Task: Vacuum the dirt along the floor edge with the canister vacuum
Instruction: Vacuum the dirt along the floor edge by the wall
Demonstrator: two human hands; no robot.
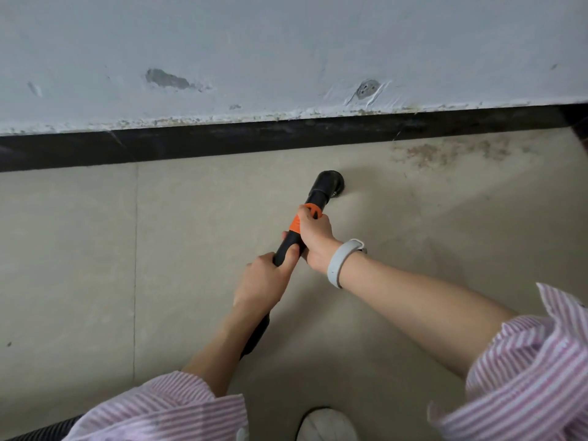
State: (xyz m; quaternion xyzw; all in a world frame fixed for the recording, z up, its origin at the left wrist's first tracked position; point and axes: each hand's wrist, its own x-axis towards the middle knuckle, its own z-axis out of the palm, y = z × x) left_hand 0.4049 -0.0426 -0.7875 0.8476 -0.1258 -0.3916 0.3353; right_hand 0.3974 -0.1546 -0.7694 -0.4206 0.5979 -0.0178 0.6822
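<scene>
Vacuum wand (288, 246), black with an orange collar (297, 222), is held in both of a person's bare hands over a beige tiled floor (79, 249): the right hand (313, 235) has its grip wrapped around the tube at the orange collar, fingers curled over the top, while the left hand (264, 281) has its grip clamped on the black tube just behind, thumb lying along the shaft. A pale grey wristband (342, 262) circles the right wrist, and both forearms emerge from rolled pink-and-white striped sleeves (525, 361). Beyond the right hand the wand angles forward to a round black nozzle (329, 183), which sits on the floor near the black skirting (191, 143) that runs along the foot of the wall. To the right of the nozzle, close against the skirting, a scatter of brown dirt (445, 152) lies on the tile, apart from the nozzle. Above the skirting rises a whitish wall (286, 43) with chipped patches exposing grey underneath and ragged paint along its lower edge. Behind the left hand the black hose (259, 332) passes under the left forearm. A ribbed dark hose section (47, 429) shows at the lower left corner, and the toe of a white shoe (327, 424) stands on the floor at the bottom edge.
</scene>
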